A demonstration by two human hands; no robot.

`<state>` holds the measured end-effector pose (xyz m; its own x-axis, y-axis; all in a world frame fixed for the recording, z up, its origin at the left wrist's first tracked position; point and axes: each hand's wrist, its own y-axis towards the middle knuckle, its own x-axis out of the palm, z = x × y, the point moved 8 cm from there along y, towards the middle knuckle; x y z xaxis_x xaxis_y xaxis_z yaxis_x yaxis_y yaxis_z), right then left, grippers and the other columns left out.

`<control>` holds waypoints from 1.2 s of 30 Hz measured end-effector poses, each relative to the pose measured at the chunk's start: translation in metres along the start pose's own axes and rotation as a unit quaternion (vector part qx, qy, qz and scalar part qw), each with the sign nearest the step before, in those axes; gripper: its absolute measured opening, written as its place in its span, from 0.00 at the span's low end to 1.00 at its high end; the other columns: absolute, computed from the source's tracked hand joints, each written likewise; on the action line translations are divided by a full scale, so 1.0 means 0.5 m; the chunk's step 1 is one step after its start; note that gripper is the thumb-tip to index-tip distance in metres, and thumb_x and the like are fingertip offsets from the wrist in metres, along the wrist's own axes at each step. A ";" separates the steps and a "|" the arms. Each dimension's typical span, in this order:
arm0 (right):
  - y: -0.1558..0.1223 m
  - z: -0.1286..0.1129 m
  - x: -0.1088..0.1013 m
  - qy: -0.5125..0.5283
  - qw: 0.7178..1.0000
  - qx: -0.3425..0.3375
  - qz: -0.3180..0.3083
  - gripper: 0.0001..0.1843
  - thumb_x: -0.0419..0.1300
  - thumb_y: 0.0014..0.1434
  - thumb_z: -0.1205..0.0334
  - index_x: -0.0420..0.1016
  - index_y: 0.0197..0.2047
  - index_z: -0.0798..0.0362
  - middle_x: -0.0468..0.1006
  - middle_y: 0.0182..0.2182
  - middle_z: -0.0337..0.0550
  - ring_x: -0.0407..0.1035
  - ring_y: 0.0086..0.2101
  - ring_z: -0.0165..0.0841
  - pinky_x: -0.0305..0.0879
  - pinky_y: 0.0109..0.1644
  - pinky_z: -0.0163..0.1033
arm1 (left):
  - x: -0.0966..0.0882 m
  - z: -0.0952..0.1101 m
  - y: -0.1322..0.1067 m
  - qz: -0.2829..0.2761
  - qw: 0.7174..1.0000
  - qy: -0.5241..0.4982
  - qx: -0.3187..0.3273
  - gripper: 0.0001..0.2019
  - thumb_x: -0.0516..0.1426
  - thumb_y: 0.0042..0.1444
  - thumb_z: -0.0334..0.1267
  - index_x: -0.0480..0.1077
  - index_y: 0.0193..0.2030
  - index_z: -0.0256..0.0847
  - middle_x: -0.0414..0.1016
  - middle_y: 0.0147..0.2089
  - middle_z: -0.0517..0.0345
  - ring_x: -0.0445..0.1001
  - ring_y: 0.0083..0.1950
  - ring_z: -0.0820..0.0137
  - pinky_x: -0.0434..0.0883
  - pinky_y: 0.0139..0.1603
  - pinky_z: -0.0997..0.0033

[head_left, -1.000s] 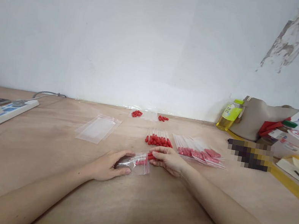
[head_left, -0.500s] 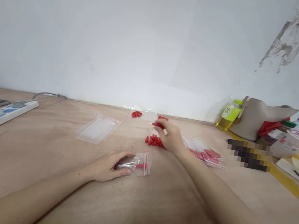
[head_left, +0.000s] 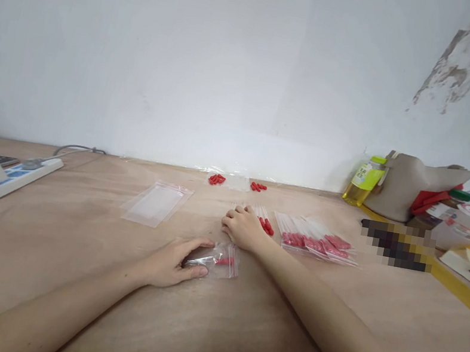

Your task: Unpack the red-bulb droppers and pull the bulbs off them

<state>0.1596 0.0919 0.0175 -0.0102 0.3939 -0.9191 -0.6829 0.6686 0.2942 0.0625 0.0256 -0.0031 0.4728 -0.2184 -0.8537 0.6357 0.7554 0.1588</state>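
My left hand (head_left: 176,263) rests on the table with its thumb and fingers closed around a clear zip bag (head_left: 220,260). A red piece shows inside, near the bag's red-lined end. My right hand (head_left: 244,228) lies palm down with curled fingers over a pile of thin pale sticks with red ends (head_left: 267,226). It covers much of the pile; what its fingers hold, if anything, is hidden. Right of it lie several filled zip bags with red-ended contents (head_left: 318,243), overlapping. A stack of flat, clear zip bags (head_left: 157,205) is to the left.
Two clusters of red pieces, a left one (head_left: 217,179) and a right one (head_left: 258,187), lie by the wall on clear plastic. At left is a white power strip (head_left: 30,176) with cables. A yellow drink bottle (head_left: 365,181), a grey bag (head_left: 397,186) and tubs stand at right.
My right hand has moved down and left onto the pile. The red-ended stick seen between its fingers earlier is out of sight. My left hand still holds its bag.
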 end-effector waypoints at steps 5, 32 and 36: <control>-0.036 0.033 -0.041 0.102 0.991 0.051 0.071 0.11 0.50 0.59 0.59 0.71 0.39 0.53 0.72 0.40 0.46 0.62 0.42 0.35 0.51 0.45 0.42 | 0.001 -0.001 0.000 -0.001 1.000 -0.002 -0.002 0.24 0.52 0.54 0.49 0.57 0.57 0.45 0.63 0.57 0.54 0.64 0.55 0.63 0.64 0.53 0.63; -0.157 0.090 -0.027 0.635 0.757 0.152 0.013 0.11 0.61 0.49 0.56 0.69 0.30 0.56 0.72 0.24 0.38 0.65 0.25 0.25 0.61 0.30 0.32 | 0.002 0.012 -0.005 -0.032 0.997 0.040 0.053 0.36 0.56 0.49 0.53 0.50 0.62 0.45 0.53 0.63 0.50 0.54 0.62 0.58 0.55 0.60 0.56; -0.166 0.184 -0.073 0.644 0.720 0.220 0.135 0.15 0.61 0.48 0.51 0.67 0.30 0.55 0.72 0.24 0.37 0.66 0.25 0.26 0.63 0.32 0.34 | 0.010 0.013 -0.004 -0.065 0.995 0.048 0.055 0.31 0.55 0.51 0.52 0.53 0.61 0.51 0.48 0.65 0.56 0.48 0.65 0.56 0.50 0.62 0.51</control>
<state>0.2842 0.0801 0.0506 -0.9619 -0.1751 -0.2101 -0.2340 0.9245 0.3010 0.0676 0.0190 -0.0042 0.3261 -0.2461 -0.9127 0.7527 0.6517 0.0932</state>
